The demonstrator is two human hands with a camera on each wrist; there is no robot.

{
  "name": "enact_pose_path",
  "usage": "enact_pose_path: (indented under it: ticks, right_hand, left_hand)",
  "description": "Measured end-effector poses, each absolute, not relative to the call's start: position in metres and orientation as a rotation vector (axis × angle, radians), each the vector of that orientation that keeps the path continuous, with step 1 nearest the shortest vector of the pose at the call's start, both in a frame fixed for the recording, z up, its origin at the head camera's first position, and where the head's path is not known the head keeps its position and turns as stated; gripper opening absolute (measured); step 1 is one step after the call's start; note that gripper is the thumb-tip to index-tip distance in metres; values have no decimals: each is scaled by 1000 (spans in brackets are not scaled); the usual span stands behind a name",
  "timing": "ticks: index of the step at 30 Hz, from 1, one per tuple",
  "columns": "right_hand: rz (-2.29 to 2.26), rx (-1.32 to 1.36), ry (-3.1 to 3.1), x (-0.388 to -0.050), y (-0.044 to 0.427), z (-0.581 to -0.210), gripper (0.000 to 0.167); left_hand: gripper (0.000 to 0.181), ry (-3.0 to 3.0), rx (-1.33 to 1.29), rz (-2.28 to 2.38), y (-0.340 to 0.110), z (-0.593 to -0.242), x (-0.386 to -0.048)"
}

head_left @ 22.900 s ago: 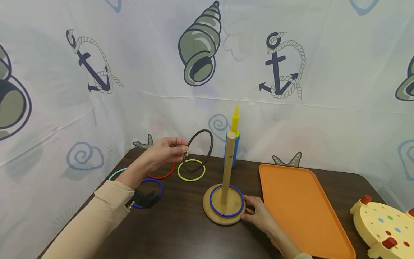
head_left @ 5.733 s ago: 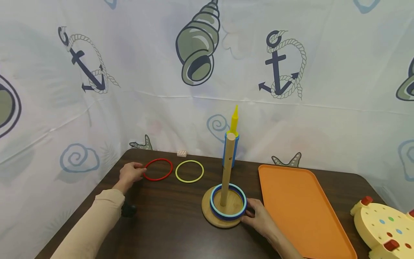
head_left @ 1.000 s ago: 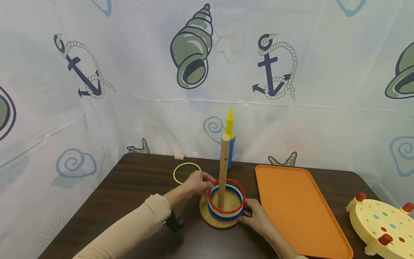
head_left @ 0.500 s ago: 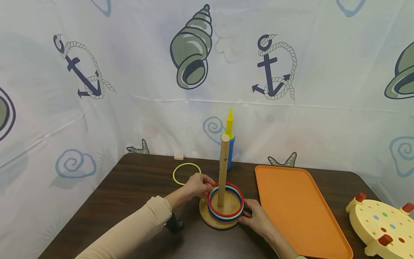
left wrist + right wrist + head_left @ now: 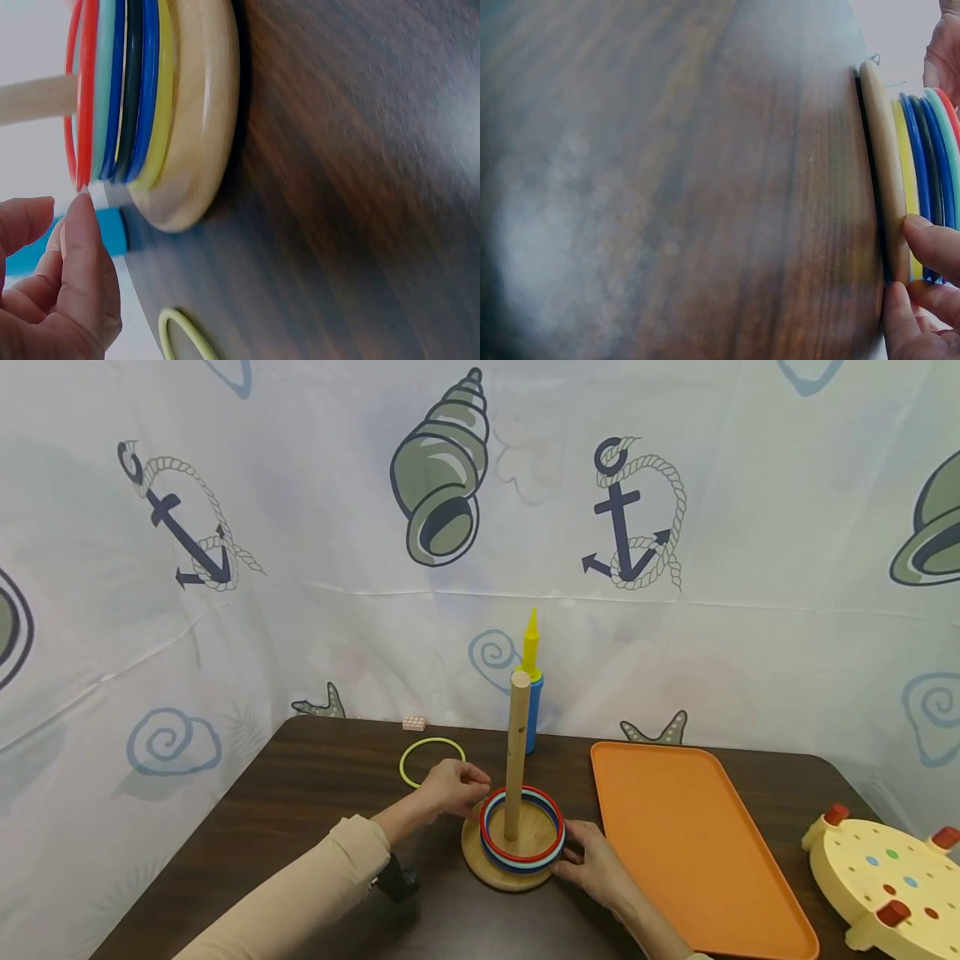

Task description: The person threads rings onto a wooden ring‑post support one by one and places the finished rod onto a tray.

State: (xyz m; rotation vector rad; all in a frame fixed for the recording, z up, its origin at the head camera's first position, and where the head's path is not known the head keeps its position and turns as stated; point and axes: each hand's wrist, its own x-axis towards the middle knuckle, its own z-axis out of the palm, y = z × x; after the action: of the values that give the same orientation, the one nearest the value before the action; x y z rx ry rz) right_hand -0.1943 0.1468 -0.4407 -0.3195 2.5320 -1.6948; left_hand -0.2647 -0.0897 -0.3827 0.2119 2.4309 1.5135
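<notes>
Around the wooden peg (image 5: 517, 743) lies a stack of several rings, the red ring (image 5: 525, 860) (image 5: 87, 97) on top, then teal, blue, black, blue and yellow. Beside the red ring's far left edge is the left hand (image 5: 448, 788) (image 5: 64, 289), thumb and index finger apart, holding nothing; whether a fingertip still touches the ring is unclear. The right hand (image 5: 595, 860) (image 5: 930, 300) pinches the edge of the round wooden base (image 5: 472, 852) (image 5: 885, 157) between thumb and fingers, at its right side. The base sits flat on the table.
A yellow-green ring (image 5: 403, 764) lies behind the left hand. A blue and yellow pump (image 5: 533, 710) stands behind the peg, and a small pale brick (image 5: 414, 723) sits at the back edge. To the right are an orange tray (image 5: 690, 852) and a cream pegged toy (image 5: 885, 877).
Blue, black, teal and red rings have come from the left onto the peg since the earliest frame. The red ring has settled on the stack, and the left hand has let it go.
</notes>
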Motion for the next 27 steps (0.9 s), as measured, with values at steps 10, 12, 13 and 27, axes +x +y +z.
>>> enact_pose_path:
  ticks: [10, 12, 13, 27]
  right_hand:
    - [-1704, -321, 2526, -196, 148, -440, 59]
    - [-1706, -307, 2517, -195, 148, -440, 59]
    - [-1707, -301, 2513, -195, 148, -440, 59]
    - [-1718, -327, 2522, -194, 147, -440, 58]
  left_hand:
    - [24, 2491, 97, 1577, -126, -383, -282]
    - [25, 2509, 49, 1590, -136, -384, -287]
    - [25, 2524, 22, 1594, -141, -385, -290]
    - [34, 2545, -231, 1600, -191, -396, -310]
